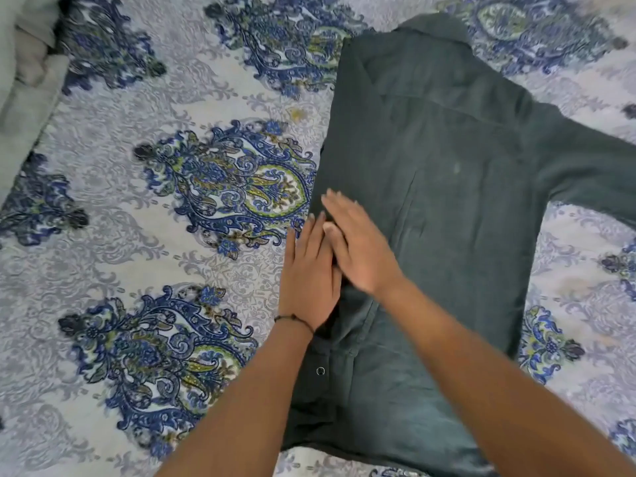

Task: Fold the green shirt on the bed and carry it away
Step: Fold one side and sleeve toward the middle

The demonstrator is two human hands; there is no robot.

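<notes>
The dark green shirt [447,187] lies flat on the bed, collar at the far end and hem toward me. Its left side is folded in over the body, and its right sleeve stretches out to the right edge of the view. My left hand [309,270] lies flat with straight fingers on the shirt's left folded edge, partly over the bedspread. My right hand [358,242] presses flat on the shirt just right of it, its fingers overlapping the left hand's fingers. Neither hand grips the cloth.
A bedspread [172,208] with blue, green and grey paisley patterns covers the bed all around the shirt. A bundle of pale grey cloth [24,63] sits at the far left corner.
</notes>
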